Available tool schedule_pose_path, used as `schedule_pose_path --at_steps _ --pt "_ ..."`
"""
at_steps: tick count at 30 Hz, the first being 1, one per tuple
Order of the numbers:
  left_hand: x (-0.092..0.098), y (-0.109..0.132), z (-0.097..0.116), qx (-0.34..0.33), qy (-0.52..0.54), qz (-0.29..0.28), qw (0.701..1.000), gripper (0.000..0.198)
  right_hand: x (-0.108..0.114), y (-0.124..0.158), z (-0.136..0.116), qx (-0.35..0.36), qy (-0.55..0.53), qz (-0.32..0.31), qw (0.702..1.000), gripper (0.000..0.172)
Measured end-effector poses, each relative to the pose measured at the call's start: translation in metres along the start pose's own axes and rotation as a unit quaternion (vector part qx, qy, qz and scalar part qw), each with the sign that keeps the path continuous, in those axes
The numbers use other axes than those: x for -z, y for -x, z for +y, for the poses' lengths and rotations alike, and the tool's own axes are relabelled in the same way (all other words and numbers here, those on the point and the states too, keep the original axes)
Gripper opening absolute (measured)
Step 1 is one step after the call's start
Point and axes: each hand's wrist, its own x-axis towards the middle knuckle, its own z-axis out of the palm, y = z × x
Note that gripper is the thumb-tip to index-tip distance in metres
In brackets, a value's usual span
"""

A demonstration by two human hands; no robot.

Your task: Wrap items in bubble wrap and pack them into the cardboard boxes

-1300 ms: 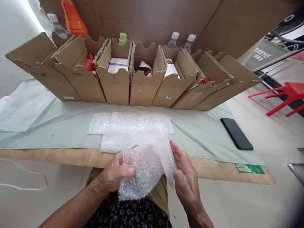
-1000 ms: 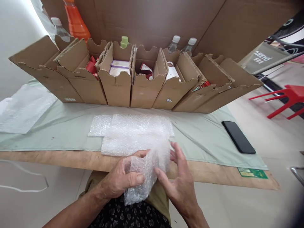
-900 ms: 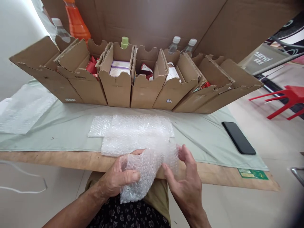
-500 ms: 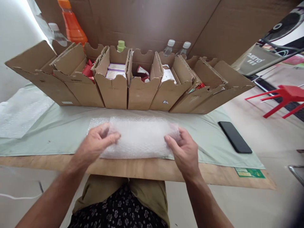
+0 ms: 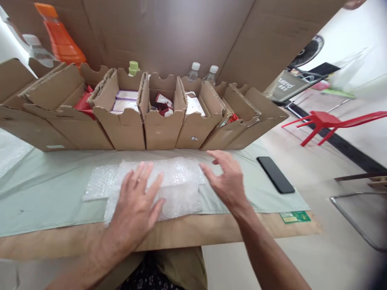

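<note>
Clear bubble wrap [image 5: 178, 197] lies in overlapping pieces on the pale green cloth [image 5: 60, 189], close to the table's front edge. My left hand [image 5: 137, 201] rests over its left part, palm down with fingers spread, and holds nothing. Whether the palm presses on the plastic I cannot tell. Off the right end of the wrap, my right hand [image 5: 225, 177] hovers with thumb and fingers apart and nothing between them. Part of the wrap is hidden under my left hand.
A row of open cardboard bins [image 5: 161, 129] stands behind the wrap, some with small packets inside. Bottles, one an orange bottle [image 5: 65, 44], stand behind them. A black phone [image 5: 275, 174] lies at right, near a green card [image 5: 294, 217]. Beyond is a red chair [image 5: 326, 121].
Both hands have let go of the bubble wrap, which now lies on the cloth. My left hand has flattened over it; my right has opened beside it. The view has turned right.
</note>
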Motion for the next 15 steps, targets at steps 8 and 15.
schedule_pose_path --at_steps 8,15 --pt "-0.064 0.009 0.015 -0.055 0.001 -0.100 0.993 0.052 0.119 -0.135 0.081 -0.145 0.101 0.065 0.982 0.030" --pt "-0.067 0.012 0.014 -0.061 -0.006 -0.062 0.996 0.058 0.086 -0.213 0.136 -0.281 -0.019 0.030 0.959 0.063"
